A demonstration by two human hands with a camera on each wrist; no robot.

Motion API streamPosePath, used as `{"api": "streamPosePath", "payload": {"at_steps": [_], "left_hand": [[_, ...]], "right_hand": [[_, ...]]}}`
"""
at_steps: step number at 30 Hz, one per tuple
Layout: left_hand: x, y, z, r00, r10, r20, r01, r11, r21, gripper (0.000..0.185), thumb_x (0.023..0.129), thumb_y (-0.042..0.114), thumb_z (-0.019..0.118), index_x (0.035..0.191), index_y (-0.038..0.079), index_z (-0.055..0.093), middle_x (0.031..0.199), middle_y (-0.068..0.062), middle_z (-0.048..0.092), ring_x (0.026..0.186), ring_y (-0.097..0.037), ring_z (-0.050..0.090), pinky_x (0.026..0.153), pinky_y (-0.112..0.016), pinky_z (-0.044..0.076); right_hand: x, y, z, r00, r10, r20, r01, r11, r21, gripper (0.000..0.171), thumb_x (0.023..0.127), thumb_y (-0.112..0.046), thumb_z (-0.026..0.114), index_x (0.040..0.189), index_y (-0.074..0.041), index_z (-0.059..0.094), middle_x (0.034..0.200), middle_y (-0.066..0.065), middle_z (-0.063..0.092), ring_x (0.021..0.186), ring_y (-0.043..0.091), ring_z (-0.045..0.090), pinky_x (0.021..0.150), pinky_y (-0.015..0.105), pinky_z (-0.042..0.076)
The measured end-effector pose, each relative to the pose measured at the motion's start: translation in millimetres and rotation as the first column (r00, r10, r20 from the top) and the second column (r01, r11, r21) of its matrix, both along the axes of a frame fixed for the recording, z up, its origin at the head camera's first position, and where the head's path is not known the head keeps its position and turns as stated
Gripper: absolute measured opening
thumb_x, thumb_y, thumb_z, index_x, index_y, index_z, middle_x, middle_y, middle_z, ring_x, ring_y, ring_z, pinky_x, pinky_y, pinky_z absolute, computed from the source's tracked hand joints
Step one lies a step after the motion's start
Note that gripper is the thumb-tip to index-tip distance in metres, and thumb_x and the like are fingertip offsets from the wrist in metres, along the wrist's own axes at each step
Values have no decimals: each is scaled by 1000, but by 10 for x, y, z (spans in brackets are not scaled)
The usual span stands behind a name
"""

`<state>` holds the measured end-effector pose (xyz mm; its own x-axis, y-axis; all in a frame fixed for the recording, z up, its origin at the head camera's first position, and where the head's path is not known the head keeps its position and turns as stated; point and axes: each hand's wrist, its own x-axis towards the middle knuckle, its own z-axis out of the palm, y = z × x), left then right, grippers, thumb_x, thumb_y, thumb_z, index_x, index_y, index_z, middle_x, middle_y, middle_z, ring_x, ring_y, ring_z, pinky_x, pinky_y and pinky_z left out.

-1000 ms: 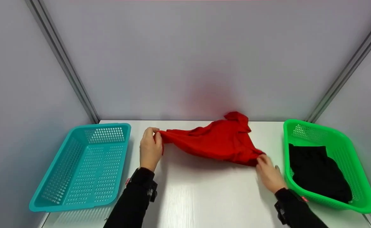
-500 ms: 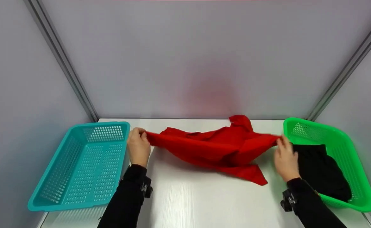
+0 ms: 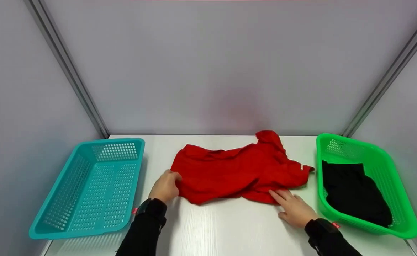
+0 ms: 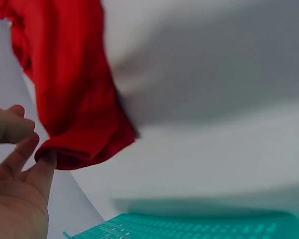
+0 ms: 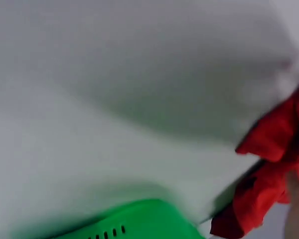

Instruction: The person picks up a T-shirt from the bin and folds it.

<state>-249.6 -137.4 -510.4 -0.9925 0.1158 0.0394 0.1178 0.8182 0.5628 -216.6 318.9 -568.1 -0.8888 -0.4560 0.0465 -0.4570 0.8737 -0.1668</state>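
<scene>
A red garment lies spread and rumpled on the white table, between two baskets. My left hand rests at its near left edge; in the left wrist view the fingertips touch the red cloth while the thumb stays apart from it. My right hand lies flat on the table with straight fingers that touch the garment's near right hem. The right wrist view is blurred and shows only a fold of the red cloth.
An empty teal basket stands at the left, also visible as the teal basket. A green basket at the right holds a black garment; its rim shows as the green basket. Grey walls enclose the table.
Both hands held the red garment stretched above the table between them. Now it lies flat on the table, and both hands have let go and come nearer, resting at its near edge.
</scene>
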Motion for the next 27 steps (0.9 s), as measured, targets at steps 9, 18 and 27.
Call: {"api": "streamPosePath", "payload": {"at_steps": [9,18,27], "left_hand": [[215,-85,-290,981,-175,-77,142,935,-324,29,77,-11,76,101,4,72,93,-13,56,77,-32,64,72,-48,58],[260,-189,-467,941,-243,-234,86,842,-532,15,81,-4,78,94,0,71,89,-17,58,82,-35,61,72,-44,56],[168,-183,-355,927,-250,-280,107,890,-442,26,81,-4,77,98,-1,58,98,-19,62,98,-39,62,90,-48,54]], "right_hand": [[38,-21,-111,975,-65,-212,108,974,197,19,82,8,70,92,-6,63,90,12,65,85,32,67,92,56,45],[-123,63,399,892,-279,355,446,670,-594,12,103,-1,48,113,3,51,128,19,54,123,31,53,106,45,37],[-189,129,670,813,-76,578,582,78,-809,13,112,-20,39,122,-12,39,110,-7,50,93,6,55,84,23,46]]}}
